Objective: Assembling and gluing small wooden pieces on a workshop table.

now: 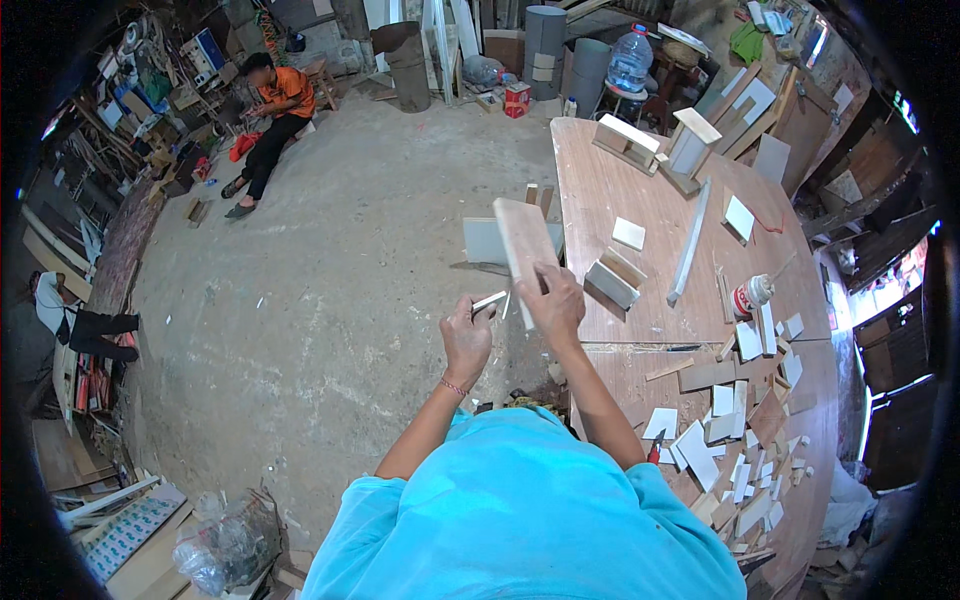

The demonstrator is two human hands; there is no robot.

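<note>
My right hand (556, 305) is closed round the lower part of a pale rectangular wooden board (522, 238), which it holds up left of the table's edge. My left hand (467, 340) pinches a small pale strip of wood (489, 301) between thumb and fingers. A thin light sliver (506, 306) shows between the two hands; I cannot tell what it belongs to. Behind the board, a grey-white panel (482, 240) is partly hidden. On the table nearest my right hand lies a small box-like wooden piece (614, 280), with a square white block (628, 234) beyond it.
The wooden table (640, 385) on my right carries a white-and-red glue bottle (752, 294), a long pale strip (690, 243) and several offcuts (700, 455). A seated person in orange (285, 92) is far left; another person (75, 320) is at the left edge.
</note>
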